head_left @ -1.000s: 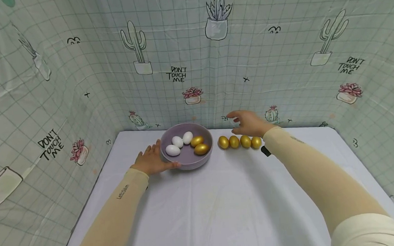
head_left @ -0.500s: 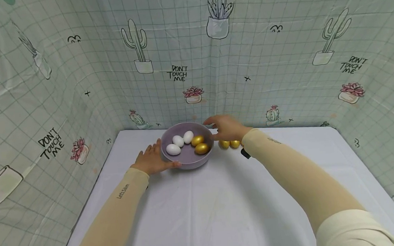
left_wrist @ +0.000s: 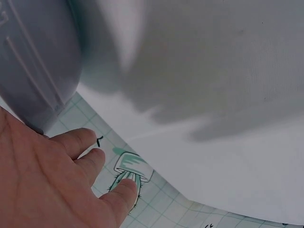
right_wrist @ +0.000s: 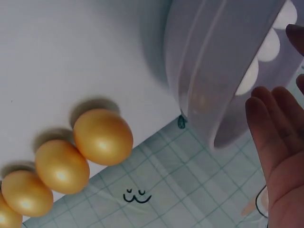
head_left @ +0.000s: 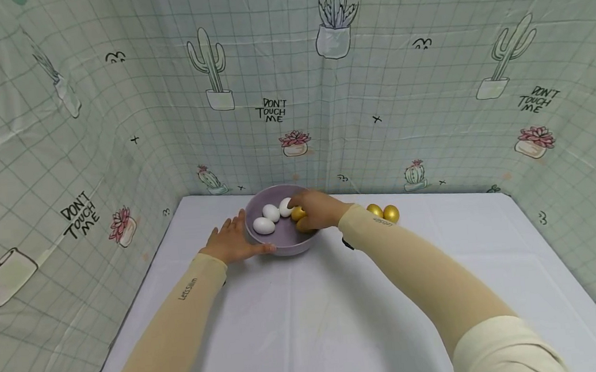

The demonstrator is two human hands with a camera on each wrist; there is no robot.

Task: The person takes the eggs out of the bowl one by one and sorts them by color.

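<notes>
A purple bowl (head_left: 288,250) holds several white eggs (head_left: 264,226) and two golden eggs (head_left: 298,213). My left hand (head_left: 233,242) rests against the bowl's left side, fingers spread, thumb along its front wall. In the left wrist view its fingers extend past the bowl's outer wall (left_wrist: 42,61). My right hand (head_left: 322,208) reaches over the bowl's right rim, fingertips right at the golden eggs and partly covering them. In the right wrist view the fingers of that hand (right_wrist: 287,152) look fairly straight, and no golden egg shows between them.
Several golden eggs (right_wrist: 103,137) stand in a row on the white tabletop (head_left: 307,323), right of the bowl. My right forearm hides part of that row in the head view. A patterned cloth wall (head_left: 357,147) rises close behind the bowl.
My right hand has moved left from above the row of golden eggs, across the bowl's rim to the golden eggs inside. My left hand stays at the bowl.
</notes>
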